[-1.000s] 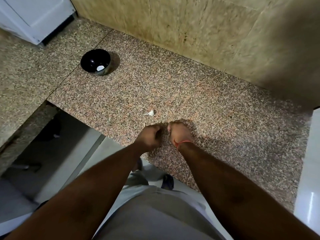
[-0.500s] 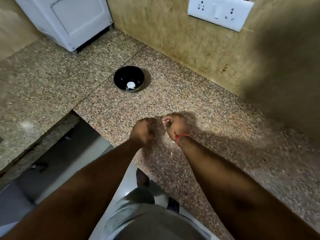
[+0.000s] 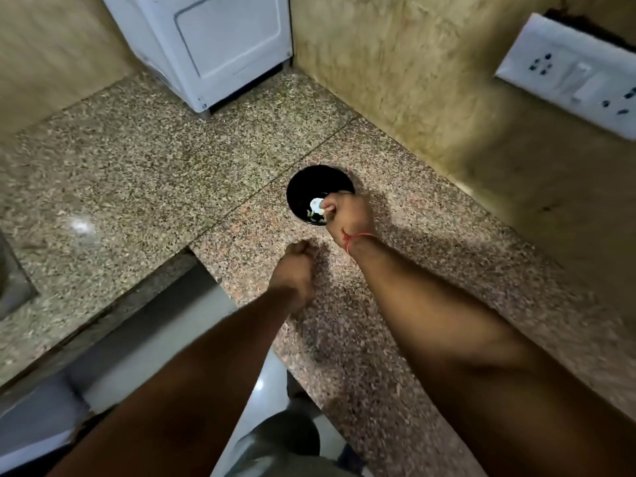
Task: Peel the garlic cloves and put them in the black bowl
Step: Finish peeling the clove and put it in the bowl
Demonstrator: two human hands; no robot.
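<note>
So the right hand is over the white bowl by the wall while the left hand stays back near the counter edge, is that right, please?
Not quite: the bowl is black, not white. The head view shows the right hand over the black bowl by the wall, with pale garlic inside it, while the left hand is back near the counter edge.

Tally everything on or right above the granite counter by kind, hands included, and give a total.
Black bowl: 1
Pale garlic pieces showing in the bowl: at least 1; the right hand hides part of it, so no exact count
White appliance: 1
Hands: 2, left hand and right hand
Total: at least 5
</note>
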